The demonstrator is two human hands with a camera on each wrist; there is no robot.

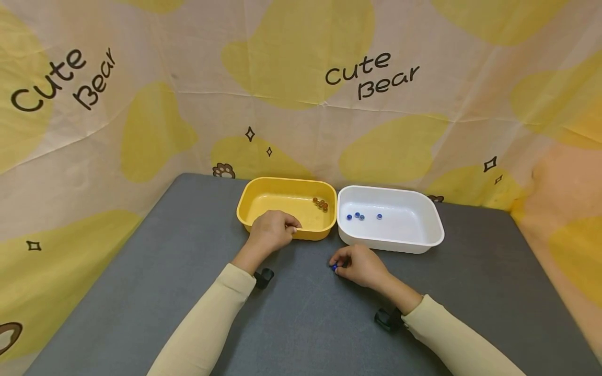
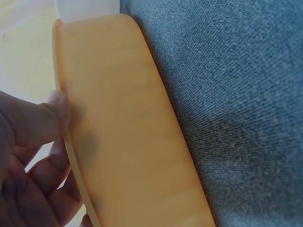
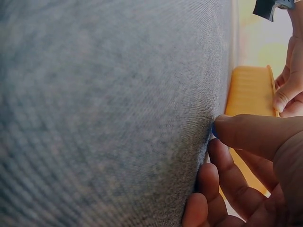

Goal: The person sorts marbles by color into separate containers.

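My left hand [image 1: 273, 230] is at the front wall of a yellow plastic bin [image 1: 287, 183]. In the left wrist view the thumb lies on the bin's rim [image 2: 71, 146] and curled fingers reach behind the wall, so the hand grips the rim. Down on the grey tabletop, in front of the gap between two bins, my right hand [image 1: 362, 265] pinches a small blue bead [image 1: 334, 267] between thumb and fingers. The bead [image 3: 215, 130] is mostly hidden by the thumb in the right wrist view. Several amber beads [image 1: 320, 204] lie at the yellow bin's right end.
A white bin [image 1: 414, 243] stands right beside the yellow one, with several blue beads [image 1: 357, 214] at its left side. Behind the grey table [image 1: 155, 292] hangs a printed cloth [image 1: 291, 120], which also runs along both sides. Dark wrist straps [image 1: 388, 319] sit at both cuffs.
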